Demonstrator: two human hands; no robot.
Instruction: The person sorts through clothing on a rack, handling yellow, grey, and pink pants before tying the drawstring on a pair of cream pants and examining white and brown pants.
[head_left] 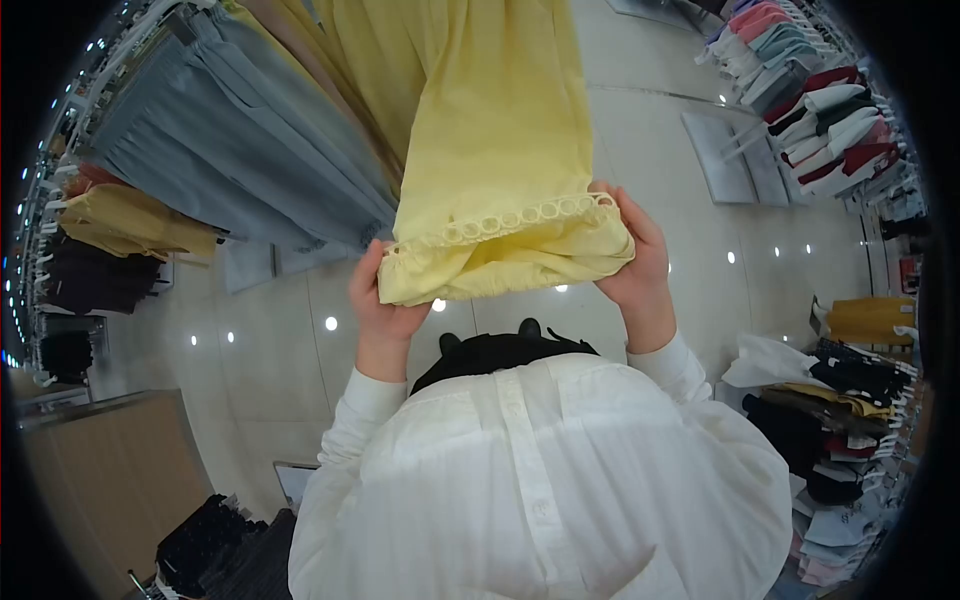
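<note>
The yellow garment (500, 130) is stretched between my two hands, its gathered end level with them and the rest running up and away beyond my fingers. My left hand (378, 312) is closed on one side edge of that end, my right hand (645, 272) on the opposite edge; some of my fingertips are hidden by cloth. A row of ring trim (530, 213) crosses from hand to hand, with a loose, puckered pocket of fabric just nearer me than the rings. Beyond my left hand, close beside the yellow cloth, hangs a blue-grey garment (260, 130), and farther out on that side a mustard garment (130, 220). Nearer me than my hands are my dark shoes (450, 343), my black bottoms (500, 358) and my white shirt (540, 470). Pale, shiny floor (270, 370) spreads beneath both hands. Well apart from my right hand, farther out, short garments (840, 125) hang on a rack; on my left hand's side, nearer my body, stands a wooden panel (115, 450).
</note>
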